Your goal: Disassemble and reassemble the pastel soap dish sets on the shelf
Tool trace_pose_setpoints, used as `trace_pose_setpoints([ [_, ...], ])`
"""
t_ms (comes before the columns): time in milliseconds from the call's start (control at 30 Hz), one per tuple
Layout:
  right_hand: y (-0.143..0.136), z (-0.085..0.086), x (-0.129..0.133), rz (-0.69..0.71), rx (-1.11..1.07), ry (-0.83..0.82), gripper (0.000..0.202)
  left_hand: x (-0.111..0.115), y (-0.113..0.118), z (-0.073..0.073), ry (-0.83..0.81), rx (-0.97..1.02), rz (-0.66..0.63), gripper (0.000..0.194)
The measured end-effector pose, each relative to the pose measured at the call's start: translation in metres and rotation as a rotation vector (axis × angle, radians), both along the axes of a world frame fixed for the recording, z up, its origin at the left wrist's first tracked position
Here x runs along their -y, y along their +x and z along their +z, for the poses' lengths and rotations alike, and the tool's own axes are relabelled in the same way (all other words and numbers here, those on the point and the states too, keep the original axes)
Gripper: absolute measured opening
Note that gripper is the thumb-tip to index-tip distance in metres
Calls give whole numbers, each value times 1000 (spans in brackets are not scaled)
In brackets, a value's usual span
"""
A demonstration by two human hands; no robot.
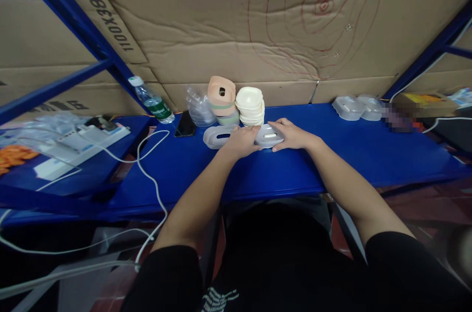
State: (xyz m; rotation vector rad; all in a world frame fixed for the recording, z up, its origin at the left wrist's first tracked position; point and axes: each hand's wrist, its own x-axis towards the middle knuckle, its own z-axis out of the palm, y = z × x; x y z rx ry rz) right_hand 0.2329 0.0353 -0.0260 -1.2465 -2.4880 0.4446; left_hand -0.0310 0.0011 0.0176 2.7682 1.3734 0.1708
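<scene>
On the blue table lies a translucent container with two halves, its left half (pixel 216 138) showing a long slot and its right half (pixel 269 136) holding a small white piece. My left hand (pixel 241 142) rests over the middle of it, fingers closed on its inner edge. From the right, my right hand (pixel 289 134) grips the right half between thumb and fingers. Behind stand a stack of cream dishes (pixel 250 105), a stack with a peach slotted part (pixel 221 93) on top, and a stack of clear plastic shells (pixel 200 108).
A black phone (pixel 185 125) and a water bottle (pixel 155 103) are at the left back. White cables (pixel 157 179) run past a power strip (pixel 81 149). Closed translucent containers (pixel 348 107) sit at the right back. Cardboard (pixel 221 16) walls the table's rear.
</scene>
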Motion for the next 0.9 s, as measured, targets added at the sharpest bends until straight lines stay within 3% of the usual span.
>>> trace_pose_setpoints([
  [300,-6,5,4,-7,30,-19,122,-4,-10,10,44,138,-22,64],
  [500,-6,8,6,-11,44,-34,121,-28,-38,17,407,570,128,34],
  [633,-6,6,5,-15,32,-27,120,-38,-64,24,673,732,386,23],
  [767,-6,6,5,-21,35,-26,120,-40,-84,27,711,715,589,36],
  [900,-6,5,4,-22,41,-25,120,-45,-93,21,583,615,651,61],
])
